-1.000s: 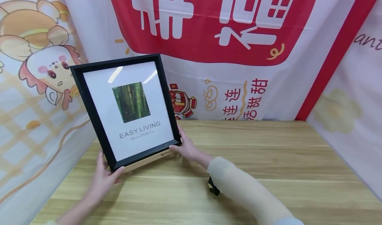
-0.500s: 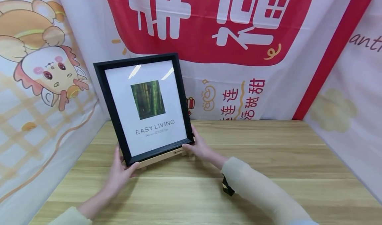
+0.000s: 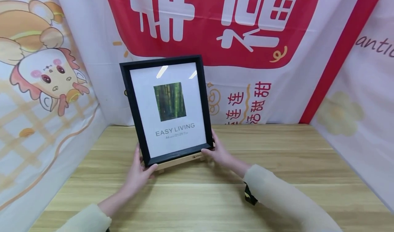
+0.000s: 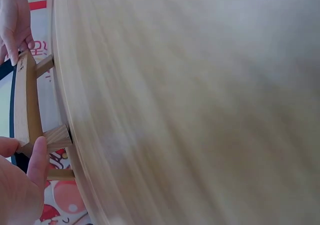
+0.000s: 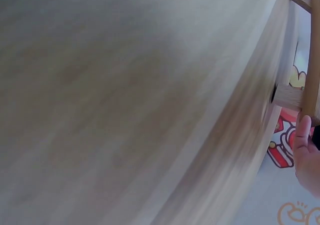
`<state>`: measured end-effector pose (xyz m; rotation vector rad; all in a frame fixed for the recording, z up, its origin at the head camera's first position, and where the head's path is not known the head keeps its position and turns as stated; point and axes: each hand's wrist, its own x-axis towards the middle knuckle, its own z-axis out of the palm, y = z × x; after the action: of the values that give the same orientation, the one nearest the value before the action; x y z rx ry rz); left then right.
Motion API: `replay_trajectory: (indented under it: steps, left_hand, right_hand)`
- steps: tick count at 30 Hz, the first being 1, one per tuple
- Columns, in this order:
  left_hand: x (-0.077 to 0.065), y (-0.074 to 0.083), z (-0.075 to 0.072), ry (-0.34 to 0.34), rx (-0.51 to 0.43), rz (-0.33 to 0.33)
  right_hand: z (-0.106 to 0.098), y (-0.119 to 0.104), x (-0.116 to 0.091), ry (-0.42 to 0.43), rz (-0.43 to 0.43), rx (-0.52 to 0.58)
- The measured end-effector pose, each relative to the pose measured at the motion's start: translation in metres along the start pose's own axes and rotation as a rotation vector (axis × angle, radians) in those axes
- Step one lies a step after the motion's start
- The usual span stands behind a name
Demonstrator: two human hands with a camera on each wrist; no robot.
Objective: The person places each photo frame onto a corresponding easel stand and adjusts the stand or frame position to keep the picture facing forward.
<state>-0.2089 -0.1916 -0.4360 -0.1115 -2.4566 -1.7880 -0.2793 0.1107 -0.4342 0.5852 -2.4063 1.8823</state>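
Note:
A black picture frame [image 3: 207, 115] with a white sheet, a bamboo photo and the words EASY LIVING leans back slightly tilted on a small wooden easel [image 3: 176, 161]. My left hand [image 3: 136, 174] grips the left end of the easel's ledge at the frame's lower left corner, thumb in front and fingers behind. At the opposite corner my right hand [image 3: 222, 155] holds the ledge's other end the same way. Short wooden legs [image 4: 59, 137] reach down from the ledge to the table in the left wrist view. Most of the easel is hidden behind the frame.
The wood-grain table [image 3: 277, 156] runs back to a white and red printed cloth [image 3: 261, 59]. Printed cloths also hang along the left side [image 3: 74, 129] and right side [image 3: 366, 129]. A small black object [image 3: 250, 195] shows beneath my right forearm.
Both hands have moved rightward in the head view, carrying the easel and picture frame along. The frame's tilt has lessened somewhat, and both hands keep their hold.

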Motion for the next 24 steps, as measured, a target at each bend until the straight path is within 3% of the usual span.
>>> replay_trajectory:
  steps: [24]
  left_hand:
    - [0.026,0.013,0.057,-0.115,-0.003,0.007]
  right_hand:
    - [-0.057,0.005,-0.047,0.153,0.07,-0.031]
